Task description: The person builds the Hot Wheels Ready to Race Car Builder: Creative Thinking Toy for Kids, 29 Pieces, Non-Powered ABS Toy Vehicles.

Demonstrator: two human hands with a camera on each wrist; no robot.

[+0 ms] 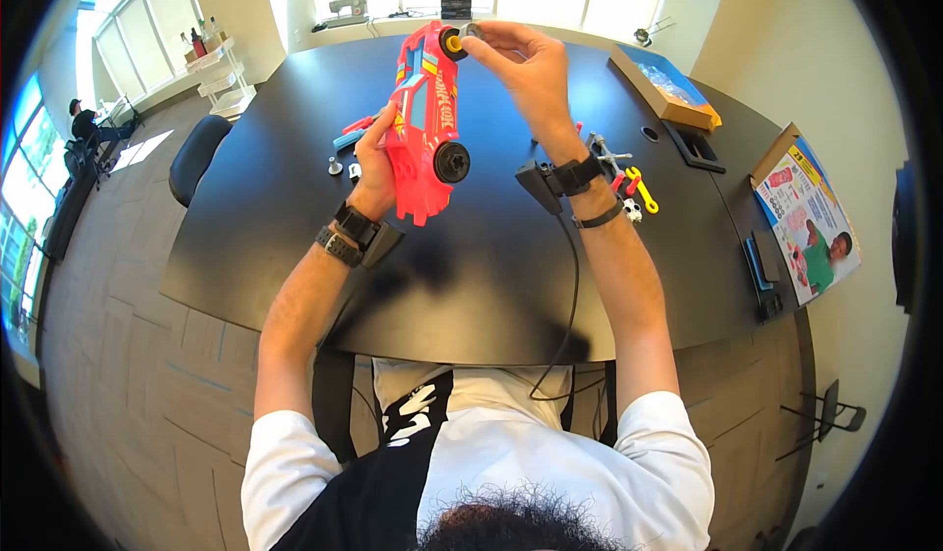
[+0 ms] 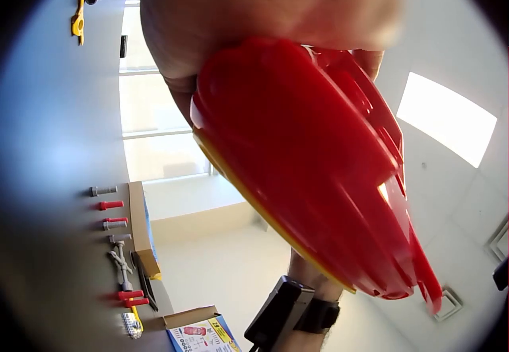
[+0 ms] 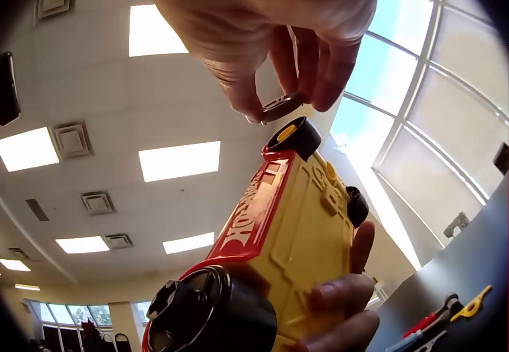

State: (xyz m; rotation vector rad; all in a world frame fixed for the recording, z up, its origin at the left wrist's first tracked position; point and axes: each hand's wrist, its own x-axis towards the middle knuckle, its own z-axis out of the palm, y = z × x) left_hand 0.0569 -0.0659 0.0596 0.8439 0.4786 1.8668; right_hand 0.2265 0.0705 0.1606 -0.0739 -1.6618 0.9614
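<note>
A red toy car (image 1: 424,119) with a yellow underside (image 3: 298,233) is held up above the table, gripped along its body by the left hand (image 1: 373,163). Between thumb and fingers the right hand (image 3: 270,42) pinches a small dark grey disc (image 3: 282,107), just off a black wheel (image 3: 294,138) whose hub shows yellow. Another wheel (image 1: 452,162), at the car's near end, has a black cap on it. From the left wrist view the red body (image 2: 294,161) hides most of the left fingers.
Tools and bolts lie on the black table (image 1: 295,227), among them a yellow wrench (image 1: 646,190) at the right and a grey bolt (image 1: 335,166) at the left. Farther right are an open cardboard box (image 1: 678,109) and a printed box (image 1: 805,217). A chair (image 1: 199,156) stands left.
</note>
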